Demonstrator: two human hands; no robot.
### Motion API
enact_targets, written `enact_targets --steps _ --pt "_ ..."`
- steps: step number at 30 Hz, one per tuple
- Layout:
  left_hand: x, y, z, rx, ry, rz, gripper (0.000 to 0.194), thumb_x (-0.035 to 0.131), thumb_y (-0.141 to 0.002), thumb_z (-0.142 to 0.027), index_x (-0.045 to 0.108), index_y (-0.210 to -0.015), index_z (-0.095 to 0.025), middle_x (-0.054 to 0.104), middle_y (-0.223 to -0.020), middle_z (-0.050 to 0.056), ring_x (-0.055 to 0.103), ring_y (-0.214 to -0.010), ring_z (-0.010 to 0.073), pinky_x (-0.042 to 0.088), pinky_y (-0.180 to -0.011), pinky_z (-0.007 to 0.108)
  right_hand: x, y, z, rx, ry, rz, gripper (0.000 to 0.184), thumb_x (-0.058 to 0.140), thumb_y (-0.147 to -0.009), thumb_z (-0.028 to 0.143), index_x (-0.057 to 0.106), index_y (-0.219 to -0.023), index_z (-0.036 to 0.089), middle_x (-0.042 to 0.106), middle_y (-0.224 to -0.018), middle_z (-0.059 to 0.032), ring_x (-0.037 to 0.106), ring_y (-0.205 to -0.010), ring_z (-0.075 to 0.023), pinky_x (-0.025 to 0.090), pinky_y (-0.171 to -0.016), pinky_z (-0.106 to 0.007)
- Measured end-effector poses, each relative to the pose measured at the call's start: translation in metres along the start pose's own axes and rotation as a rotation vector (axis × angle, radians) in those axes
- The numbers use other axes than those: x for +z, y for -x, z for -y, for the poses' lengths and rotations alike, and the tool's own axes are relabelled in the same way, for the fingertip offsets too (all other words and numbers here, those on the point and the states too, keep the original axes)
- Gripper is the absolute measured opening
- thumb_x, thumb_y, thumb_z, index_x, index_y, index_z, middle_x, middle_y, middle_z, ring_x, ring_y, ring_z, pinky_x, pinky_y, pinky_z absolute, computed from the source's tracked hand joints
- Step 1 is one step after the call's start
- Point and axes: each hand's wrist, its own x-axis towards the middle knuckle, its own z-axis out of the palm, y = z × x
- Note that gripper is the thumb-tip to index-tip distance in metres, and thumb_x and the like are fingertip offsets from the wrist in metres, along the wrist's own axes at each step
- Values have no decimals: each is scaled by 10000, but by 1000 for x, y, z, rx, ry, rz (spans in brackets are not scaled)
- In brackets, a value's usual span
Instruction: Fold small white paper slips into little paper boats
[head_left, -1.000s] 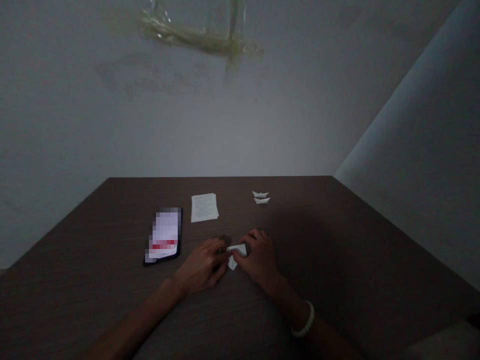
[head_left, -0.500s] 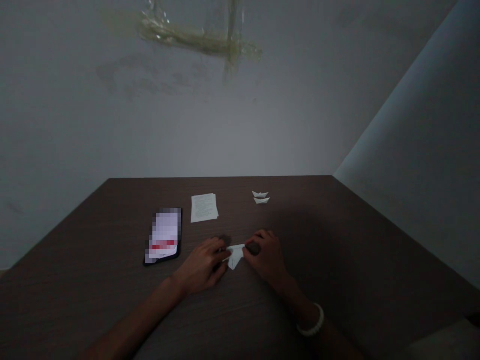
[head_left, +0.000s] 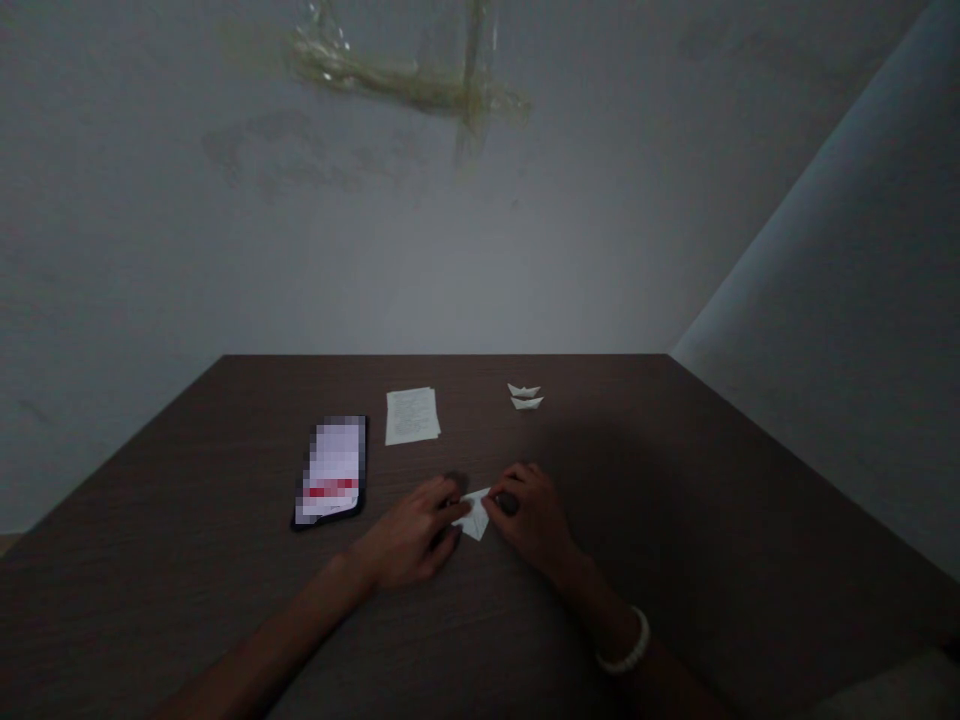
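Observation:
A small folded piece of white paper [head_left: 474, 520] lies on the dark table between my two hands, its lower end pointed towards me. My left hand [head_left: 416, 530] holds its left side, with the fingers bent over that edge and the thumb lower down. At the paper's upper right corner, my right hand [head_left: 531, 515] pinches it between thumb and fingertips. A pale beaded bracelet [head_left: 628, 648] circles my right wrist. The fingers cover both side edges of the paper.
Two small paper boats [head_left: 526, 397] stand farther back. A stack of printed paper sheets [head_left: 412, 416] lies left of them. The phone [head_left: 334, 468] with a lit screen rests beyond my left forearm. Behind the brown table [head_left: 247, 400] rises a grey wall [head_left: 592, 250].
The paper has turned slightly between my hands, and its lower point has shifted to the right. My left fingers reach a little farther over it. The whole view has moved slightly.

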Motion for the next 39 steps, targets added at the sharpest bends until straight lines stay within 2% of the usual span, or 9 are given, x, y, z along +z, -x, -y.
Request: enact_targets --steps 12,26,33,39 --pt "-6 2 2 60 -139 21 317 478 -852 -194 596 -1144 -157 538 -1059 121 522 -979 268 485 -840 425 -3 0 4 21 -9 24 46 717 -783 233 692 -746 226 630 -849 -18 549 -874 -187 400 -813 -316" --pt "-8 2 1 135 -266 -77 186 465 -846 -188 647 -834 -151 555 -806 73 493 -814 228 404 -709 363 -1 -1 1 23 5 10 67 719 -770 222 684 -714 229 624 -822 -7 538 -850 -177 393 -805 -309" --pt "-3 6 7 151 -270 -144 209 494 -825 -193 578 -639 -151 537 -722 58 478 -755 205 375 -682 346 -1 0 1 32 5 14 54 722 -769 224 685 -730 230 622 -830 -6 538 -853 -179 388 -801 -310" --pt "-3 5 7 143 -276 -177 243 471 -824 -189 569 -605 -150 533 -690 59 470 -732 202 380 -666 350 -2 0 2 19 34 20 54 706 -782 236 685 -734 226 621 -840 -14 541 -861 -179 388 -798 -311"
